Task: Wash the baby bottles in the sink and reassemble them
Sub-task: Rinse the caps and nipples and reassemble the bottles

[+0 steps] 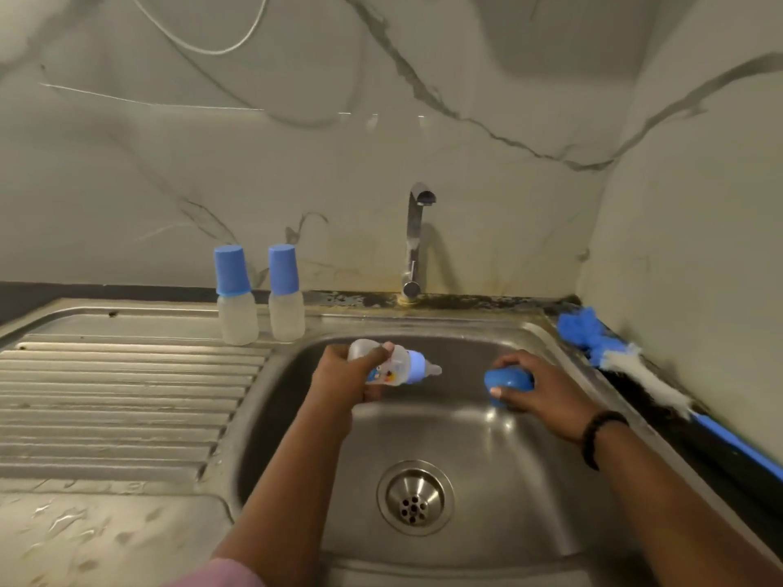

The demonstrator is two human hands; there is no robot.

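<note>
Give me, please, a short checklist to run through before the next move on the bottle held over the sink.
1. Left hand has a firm grip on the bottle: ok.
2. Blue cap is off, held in the right hand: ok.
3. Teat and ring removed from the bottle: not ok, both are on.
4. Tap running: not ok, no water shows.
5. Bottle brush lies at the sink's right rim: ok.
6. Drain unblocked: ok.

You're seeing a dim, soft picture; wide-angle bending at the edges, faint glare on the sink [563, 345] steel.
</note>
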